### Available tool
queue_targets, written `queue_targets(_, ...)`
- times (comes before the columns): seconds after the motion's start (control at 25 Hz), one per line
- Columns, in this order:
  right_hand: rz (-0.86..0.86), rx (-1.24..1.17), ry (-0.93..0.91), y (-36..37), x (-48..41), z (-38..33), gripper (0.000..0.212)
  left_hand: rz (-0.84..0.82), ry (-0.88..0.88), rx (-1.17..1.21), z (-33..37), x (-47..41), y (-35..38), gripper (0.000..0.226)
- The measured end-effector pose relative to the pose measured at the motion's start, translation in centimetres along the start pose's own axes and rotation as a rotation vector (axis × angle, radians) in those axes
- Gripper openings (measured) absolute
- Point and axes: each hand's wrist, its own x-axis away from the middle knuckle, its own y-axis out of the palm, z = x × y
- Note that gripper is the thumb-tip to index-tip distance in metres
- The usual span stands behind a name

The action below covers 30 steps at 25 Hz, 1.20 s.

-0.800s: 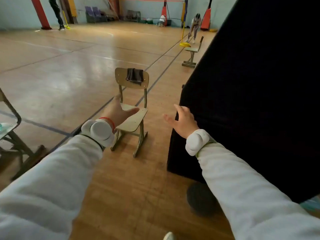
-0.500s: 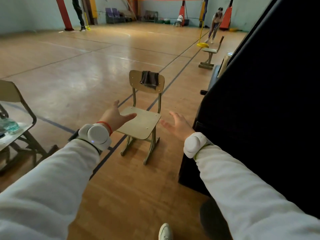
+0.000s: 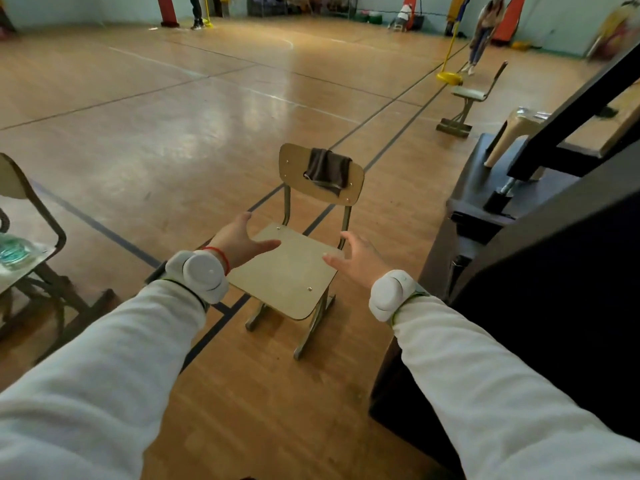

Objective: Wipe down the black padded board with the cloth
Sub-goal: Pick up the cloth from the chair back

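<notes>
the cloth (image 3: 327, 171) drapes the chair back (image 3: 290, 166) ahead of both open, empty hands, nearer the right hand (image 3: 362, 258) than the left hand (image 3: 239, 242).

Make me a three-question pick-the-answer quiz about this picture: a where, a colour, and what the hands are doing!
1. Where is the cloth? A floor B over the chair backrest C in a hand
2. The string at the left wrist is? A blue B red C yellow
3. The left hand and right hand are? A open, empty B squeezing cloth C lifting chair
1 B: it drapes over the backrest. 2 B: a red loop beside the white wristband. 3 A: fingers relaxed, holding nothing.
</notes>
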Motion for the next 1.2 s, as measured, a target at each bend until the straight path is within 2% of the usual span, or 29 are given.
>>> queue_targets(0.28,0.037,-0.013,0.094,2.4,-13.8,-3.3,0.061,-0.152,0.066,-0.077,-1.8,-15.1,-3.4,0.086)
queue_targets(0.56,0.162,-0.055,0.214,2.4,-23.3,-4.9,0.049,-0.199,0.161,-0.118,-1.4,-27.2,-5.7,0.080)
queue_targets(0.76,0.211,-0.112,0.275,1.5,-28.6,-2.7,0.047,-0.296,0.190,-0.045,-0.2,-33.3,-3.2,0.072)
queue_targets(0.92,0.252,-0.224,0.307,-0.4,-32.7,-0.1,0.048,-0.291,0.199,-0.028,1.7,-37.6,-1.3,0.069)
queue_targets(1.04,0.253,-0.304,0.350,-2.5,-36.8,2.5,0.045,-0.284,0.161,-0.041,3.4,-41.4,0.5,0.070)
queue_targets(1.2,0.249,-0.432,0.504,-4.4,-42.1,5.2,0.042,-0.291,0.066,-0.020,5.7,-45.4,3.4,0.069)
